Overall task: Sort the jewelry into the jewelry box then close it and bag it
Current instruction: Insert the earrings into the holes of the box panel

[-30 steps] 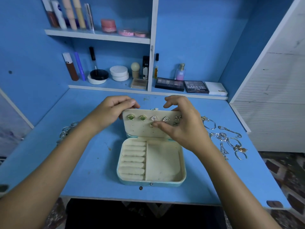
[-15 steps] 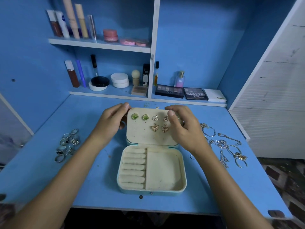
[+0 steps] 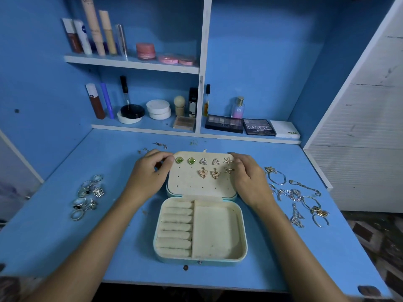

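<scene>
Both hands have spread to the lid's side edges: left hand and right hand grip it; steady it, then fetch rings from the worktop's left edge.

The jewelry box has a matt, velvety cream lining and a smooth pale-blue shell. The rings and chains are shiny silvery metal. The desk is scuffed, matt blue-painted board. The green earrings glint, faceted.
</scene>
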`<control>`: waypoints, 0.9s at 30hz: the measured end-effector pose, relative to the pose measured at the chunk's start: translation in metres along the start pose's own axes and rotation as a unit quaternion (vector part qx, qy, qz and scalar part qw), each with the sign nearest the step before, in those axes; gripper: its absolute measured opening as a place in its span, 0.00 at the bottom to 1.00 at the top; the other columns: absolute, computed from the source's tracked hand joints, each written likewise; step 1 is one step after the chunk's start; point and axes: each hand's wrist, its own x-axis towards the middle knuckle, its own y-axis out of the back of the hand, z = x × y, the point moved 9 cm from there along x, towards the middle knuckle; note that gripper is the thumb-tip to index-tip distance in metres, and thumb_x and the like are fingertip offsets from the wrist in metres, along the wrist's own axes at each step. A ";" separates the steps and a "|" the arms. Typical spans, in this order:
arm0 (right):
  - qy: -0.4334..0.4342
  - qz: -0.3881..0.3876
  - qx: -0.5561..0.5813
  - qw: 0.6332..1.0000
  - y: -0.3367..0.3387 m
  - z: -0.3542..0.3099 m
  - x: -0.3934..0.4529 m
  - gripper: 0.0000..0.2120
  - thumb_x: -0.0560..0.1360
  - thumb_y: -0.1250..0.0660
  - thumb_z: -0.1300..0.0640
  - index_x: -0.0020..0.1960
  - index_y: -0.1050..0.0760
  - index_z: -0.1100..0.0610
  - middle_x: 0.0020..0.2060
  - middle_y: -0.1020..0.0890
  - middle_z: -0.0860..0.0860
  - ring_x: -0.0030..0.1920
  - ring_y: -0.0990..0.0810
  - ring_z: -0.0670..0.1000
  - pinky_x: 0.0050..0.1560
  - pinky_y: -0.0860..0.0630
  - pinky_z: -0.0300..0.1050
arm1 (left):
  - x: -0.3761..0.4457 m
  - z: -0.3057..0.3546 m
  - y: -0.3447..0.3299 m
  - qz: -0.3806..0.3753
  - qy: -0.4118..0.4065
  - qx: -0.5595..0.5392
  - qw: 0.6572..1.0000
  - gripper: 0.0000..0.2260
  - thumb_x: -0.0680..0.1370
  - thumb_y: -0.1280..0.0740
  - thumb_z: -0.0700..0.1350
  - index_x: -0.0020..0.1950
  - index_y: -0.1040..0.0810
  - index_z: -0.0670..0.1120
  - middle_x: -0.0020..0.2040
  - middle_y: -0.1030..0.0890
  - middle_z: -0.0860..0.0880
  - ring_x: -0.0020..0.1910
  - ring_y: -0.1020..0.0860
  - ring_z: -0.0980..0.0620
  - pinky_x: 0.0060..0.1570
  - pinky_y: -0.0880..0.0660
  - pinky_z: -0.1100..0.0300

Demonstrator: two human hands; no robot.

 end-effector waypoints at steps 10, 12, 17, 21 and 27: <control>-0.048 -0.052 -0.007 0.997 -0.012 0.010 0.000 0.19 0.80 0.47 0.58 0.65 0.23 0.56 0.58 0.24 0.48 0.60 0.28 0.47 0.58 0.35 0.38 | -0.003 -0.004 -0.005 -0.003 -0.011 0.067 0.998 0.09 0.81 0.34 0.44 0.57 0.15 0.46 0.47 0.20 0.51 0.45 0.22 0.51 0.47 0.27 0.61; -0.043 -0.051 -0.027 0.997 -0.012 0.007 0.001 0.20 0.78 0.48 0.57 0.59 0.21 0.60 0.55 0.22 0.53 0.56 0.27 0.50 0.54 0.34 0.40 | -0.002 -0.006 -0.006 -0.005 -0.011 0.078 0.997 0.09 0.81 0.34 0.44 0.56 0.15 0.46 0.46 0.20 0.52 0.44 0.22 0.52 0.46 0.27 0.61; -0.051 -0.027 -0.042 0.997 -0.013 0.004 0.002 0.18 0.77 0.47 0.59 0.51 0.22 0.69 0.48 0.19 0.61 0.54 0.24 0.58 0.48 0.31 0.45 | -0.001 -0.010 -0.007 -0.006 0.002 0.075 0.997 0.09 0.80 0.34 0.44 0.55 0.15 0.47 0.44 0.21 0.53 0.43 0.23 0.56 0.43 0.31 0.68; -0.059 -0.008 -0.040 0.997 -0.012 0.002 0.001 0.15 0.80 0.45 0.64 0.54 0.20 0.65 0.47 0.22 0.55 0.53 0.26 0.54 0.49 0.33 0.42 | -0.001 -0.010 -0.008 -0.006 0.002 0.067 0.998 0.08 0.80 0.34 0.44 0.54 0.15 0.47 0.44 0.20 0.54 0.44 0.22 0.57 0.43 0.30 0.68; -0.054 0.001 -0.035 0.998 -0.010 0.001 -0.001 0.16 0.79 0.46 0.62 0.53 0.21 0.67 0.50 0.18 0.60 0.53 0.24 0.57 0.52 0.29 0.47 | 0.008 -0.006 0.001 0.022 -0.011 0.086 0.996 0.07 0.79 0.32 0.43 0.50 0.14 0.47 0.45 0.18 0.54 0.41 0.22 0.57 0.44 0.31 0.73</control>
